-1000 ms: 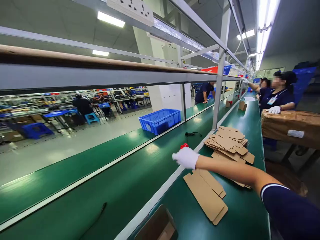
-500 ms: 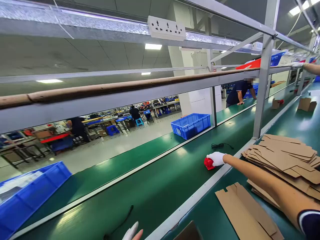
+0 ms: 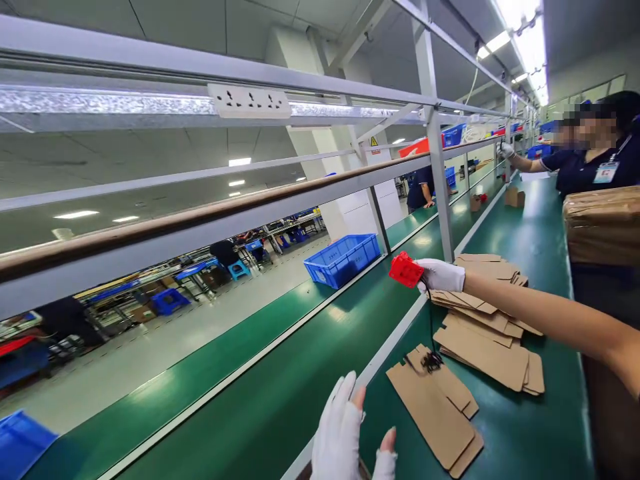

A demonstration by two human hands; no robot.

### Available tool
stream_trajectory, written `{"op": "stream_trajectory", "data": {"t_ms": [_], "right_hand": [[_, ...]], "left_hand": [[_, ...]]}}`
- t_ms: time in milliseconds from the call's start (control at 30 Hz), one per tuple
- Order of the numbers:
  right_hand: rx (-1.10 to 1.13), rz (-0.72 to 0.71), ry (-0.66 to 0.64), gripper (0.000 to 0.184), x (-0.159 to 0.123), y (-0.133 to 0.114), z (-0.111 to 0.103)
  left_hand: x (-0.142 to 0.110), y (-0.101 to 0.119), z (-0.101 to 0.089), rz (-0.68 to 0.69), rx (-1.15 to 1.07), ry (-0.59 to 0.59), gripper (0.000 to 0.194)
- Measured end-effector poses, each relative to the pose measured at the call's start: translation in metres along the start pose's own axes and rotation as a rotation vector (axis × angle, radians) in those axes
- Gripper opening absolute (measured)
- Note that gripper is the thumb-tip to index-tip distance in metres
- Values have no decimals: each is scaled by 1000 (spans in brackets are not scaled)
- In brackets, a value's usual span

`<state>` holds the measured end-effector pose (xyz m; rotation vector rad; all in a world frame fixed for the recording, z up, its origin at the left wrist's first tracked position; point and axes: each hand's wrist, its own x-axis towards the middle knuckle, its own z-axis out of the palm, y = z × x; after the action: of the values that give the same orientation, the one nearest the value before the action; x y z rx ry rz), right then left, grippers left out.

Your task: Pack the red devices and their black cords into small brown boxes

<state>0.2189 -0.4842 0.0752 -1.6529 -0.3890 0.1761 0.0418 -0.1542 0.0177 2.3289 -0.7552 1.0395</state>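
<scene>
My right hand [image 3: 441,275], in a white glove, is stretched out over the green conveyor belt [image 3: 280,393] and grips a small red plastic device [image 3: 405,270] lifted above the belt. A thin black cord [image 3: 430,333] hangs from the device, its coiled end resting on a flat cardboard blank [image 3: 435,413]. My left hand [image 3: 345,433], also gloved with bare fingertips, is raised at the bottom of the view with fingers spread, holding nothing. A fanned stack of flat cardboard blanks [image 3: 487,313] lies under my right forearm.
A blue crate [image 3: 343,259] stands on the far side of the belt. A metal upright [image 3: 440,173] and an overhead rail with a power strip [image 3: 249,101] run along the line. A co-worker [image 3: 595,157] stands at right behind a wrapped carton [image 3: 603,223].
My right hand has lifted the red device off the belt, with its cord trailing down. My left hand has come up into view with fingers spread. The camera has swung right.
</scene>
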Motion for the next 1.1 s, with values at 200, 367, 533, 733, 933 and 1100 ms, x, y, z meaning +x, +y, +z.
{"op": "stream_trajectory", "data": {"t_ms": [200,367,533,733,933,1100], "right_hand": [[196,379,-464,38,-85,-17,67],[247,428,-713,33,-131,-22,113],[-561,161,-501,33,-153,-32,156],[-968,-92,-489,19,-148,-23,224],[-1112,-243,-473,16,-101,-21,267],[-1406,-382,-475,22,-59,1,300]], "left_hand": [[42,53,24,300,150,-38,77],[22,59,11,87,-37,-247,48],[-12,57,-20,-573,-408,-577,33],[-76,32,-43,-585,-486,-434,61],[-145,-63,-42,-651,-263,-162,111],[-162,-105,-3,-802,-415,-346,74]]}}
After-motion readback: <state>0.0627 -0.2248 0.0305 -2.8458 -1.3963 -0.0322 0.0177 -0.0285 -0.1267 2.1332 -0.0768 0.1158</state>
